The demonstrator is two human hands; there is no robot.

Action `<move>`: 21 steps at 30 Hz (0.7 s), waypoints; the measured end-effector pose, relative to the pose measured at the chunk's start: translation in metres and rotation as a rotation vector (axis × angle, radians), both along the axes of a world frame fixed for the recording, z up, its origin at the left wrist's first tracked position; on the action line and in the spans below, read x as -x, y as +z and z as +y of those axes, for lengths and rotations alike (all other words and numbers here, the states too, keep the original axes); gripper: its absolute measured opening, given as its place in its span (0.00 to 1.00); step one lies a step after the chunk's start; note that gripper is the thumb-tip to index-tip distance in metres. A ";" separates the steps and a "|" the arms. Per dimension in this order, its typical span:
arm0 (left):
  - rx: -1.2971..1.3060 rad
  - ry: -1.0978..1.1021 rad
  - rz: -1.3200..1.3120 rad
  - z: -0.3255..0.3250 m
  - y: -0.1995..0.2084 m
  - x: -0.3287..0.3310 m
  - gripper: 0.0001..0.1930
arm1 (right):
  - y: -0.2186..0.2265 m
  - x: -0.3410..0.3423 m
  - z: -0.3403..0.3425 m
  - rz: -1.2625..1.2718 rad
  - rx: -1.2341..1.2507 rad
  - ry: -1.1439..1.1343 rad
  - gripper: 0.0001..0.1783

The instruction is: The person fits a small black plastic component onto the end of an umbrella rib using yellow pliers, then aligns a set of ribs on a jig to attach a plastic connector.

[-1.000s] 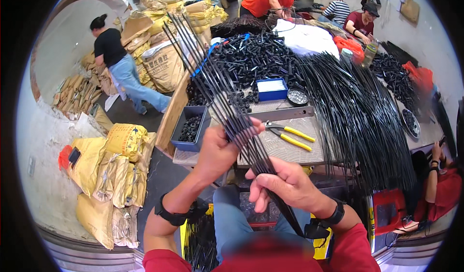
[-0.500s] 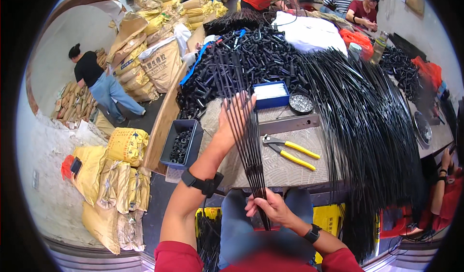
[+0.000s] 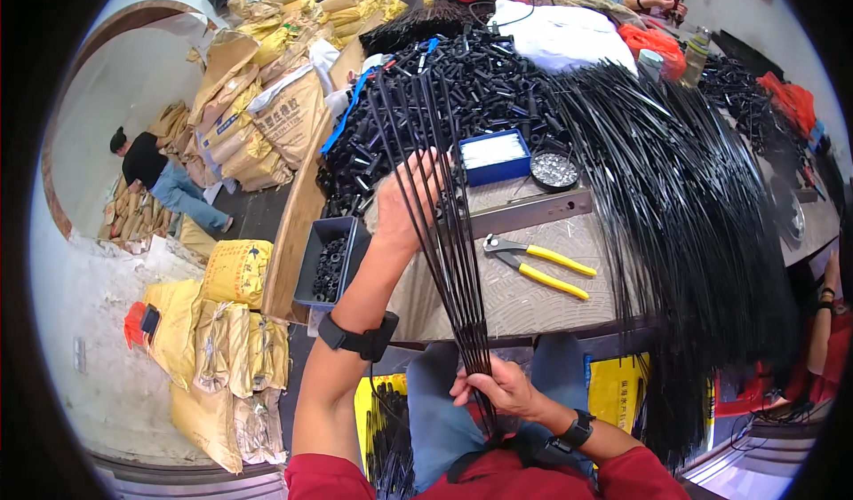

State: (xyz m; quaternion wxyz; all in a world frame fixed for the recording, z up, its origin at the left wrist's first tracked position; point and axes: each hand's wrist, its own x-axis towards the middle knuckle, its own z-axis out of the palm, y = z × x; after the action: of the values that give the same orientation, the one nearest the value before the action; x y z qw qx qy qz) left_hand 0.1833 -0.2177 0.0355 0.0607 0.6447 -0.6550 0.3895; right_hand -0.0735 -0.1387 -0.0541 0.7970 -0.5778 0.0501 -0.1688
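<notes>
My right hand is closed around the lower end of a bundle of long thin black rods, just above my lap. From there the rods fan out upward and away over the worktop. Behind the fanned rods lies my left hand, open against them with its fingers stretched, partly covered by them. End-cutting nippers with yellow handles lie on the worktop to the right of the bundle. Beyond them are a flat metal bar, a blue box of thin white pieces and a round black dish of small shiny pieces.
A large heap of short black tubular parts covers the back of the table. More long black rods hang over its right edge. Left of my arm stands a dark bin with black rings. Several people work around; yellow sacks stand at the left.
My left hand has shifted slightly left and down along the rods, which fan a little wider. The right hand keeps its hold. At far left a person bends lower; the view has tilted down.
</notes>
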 end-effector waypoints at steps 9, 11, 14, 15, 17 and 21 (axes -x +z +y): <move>-0.263 0.027 0.348 0.055 -0.001 0.000 0.30 | -0.029 -0.005 -0.003 0.076 -0.020 -0.041 0.09; -0.579 0.094 0.409 0.088 0.011 0.023 0.41 | -0.068 -0.006 -0.003 0.060 -0.084 -0.068 0.10; -0.744 0.027 0.483 0.142 -0.002 0.046 0.59 | -0.088 -0.010 -0.001 0.057 -0.094 -0.028 0.11; -0.733 -0.030 0.483 0.149 -0.014 0.053 0.58 | -0.088 -0.012 -0.002 0.067 0.063 -0.002 0.11; -0.619 -0.205 0.527 0.145 -0.037 0.060 0.53 | -0.058 -0.011 -0.011 0.166 0.342 0.054 0.11; -0.466 -0.295 0.513 0.119 -0.047 0.074 0.43 | -0.055 -0.004 -0.027 0.422 0.883 0.020 0.13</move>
State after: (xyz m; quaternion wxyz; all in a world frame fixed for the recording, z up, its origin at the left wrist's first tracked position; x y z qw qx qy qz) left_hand 0.1092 -0.0984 -0.0112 0.1301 0.6164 -0.7754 0.0431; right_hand -0.0698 -0.1654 -0.1091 0.4498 -0.8826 0.1287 -0.0456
